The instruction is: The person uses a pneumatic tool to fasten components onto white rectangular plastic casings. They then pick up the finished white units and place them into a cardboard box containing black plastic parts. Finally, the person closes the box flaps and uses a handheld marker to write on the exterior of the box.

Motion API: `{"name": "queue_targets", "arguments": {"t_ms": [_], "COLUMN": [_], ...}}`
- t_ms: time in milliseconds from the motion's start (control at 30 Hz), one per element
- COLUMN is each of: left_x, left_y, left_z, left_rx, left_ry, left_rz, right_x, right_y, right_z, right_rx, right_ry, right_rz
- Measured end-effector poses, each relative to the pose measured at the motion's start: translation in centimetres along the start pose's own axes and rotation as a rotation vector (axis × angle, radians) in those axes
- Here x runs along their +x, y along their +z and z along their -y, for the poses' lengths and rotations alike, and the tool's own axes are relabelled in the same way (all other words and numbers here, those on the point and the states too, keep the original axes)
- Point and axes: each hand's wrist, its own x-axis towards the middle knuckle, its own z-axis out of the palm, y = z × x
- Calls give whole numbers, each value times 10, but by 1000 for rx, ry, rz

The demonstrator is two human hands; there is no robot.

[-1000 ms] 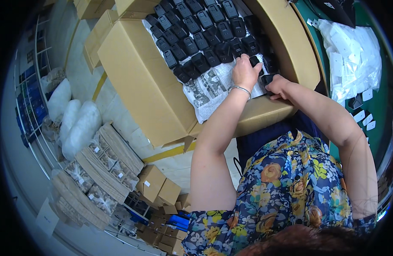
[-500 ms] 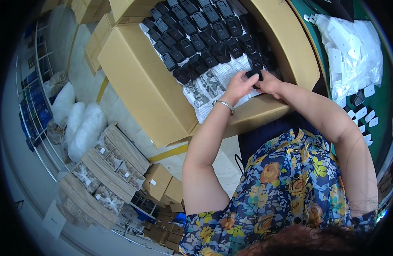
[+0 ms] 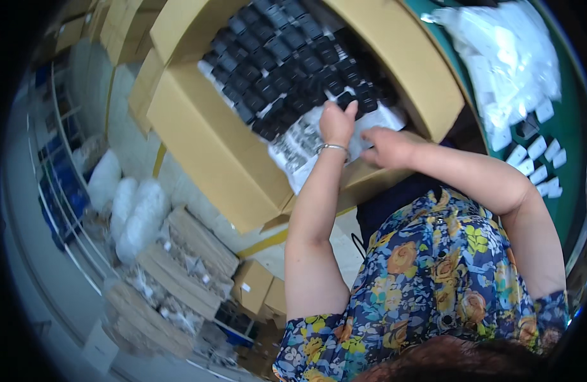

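Whereas both hands earlier met over one black part, the left hand (image 3: 336, 122) had moved up, fingers curled on a black part (image 3: 346, 100); the right hand (image 3: 386, 146) lay loosely closed on the clear bag (image 3: 300, 149) in one cardboard box (image 3: 210, 153).

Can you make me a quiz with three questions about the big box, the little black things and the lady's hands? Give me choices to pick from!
1. Where are the small black parts?
A. Inside the cardboard box
B. On the floor
C. On the person's lap

2. What colour is the table top on the right?
A. Red
B. Green
C. Yellow

3. What is the left hand doing?
A. Hanging at the person's side
B. Reaching into the box, at the black parts
C. Holding a cup

Answers:
1 A, they fill the open box in rows.
2 B, green shows around the white bags.
3 B, its fingers touch a black part by the clear plastic sheet.
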Motion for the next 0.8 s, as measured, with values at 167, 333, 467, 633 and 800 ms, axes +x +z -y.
{"name": "queue_targets", "arguments": {"t_ms": [167,333,467,633,800], "left_x": [9,5,-54,-115,-127], "left_y": [12,-49,-42,30,90], "left_z": [32,-7,-92,-178,-198], "left_rx": [-17,-130,-534,-195,70], "left_ry": [-5,118,548,1318,1579], "left_rz": [-9,-144,125,428,271], "right_x": [-111,-208,-255,-249,-238], "right_y": [-40,-44,-27,-12,-2], "right_z": [11,-49,-119,-140,-143], "right_rx": [265,411,241,-183,-274], "right_ry": [-341,111,432,612,691], "right_rz": [-171,-615,-1140,-1191,-1095]}}
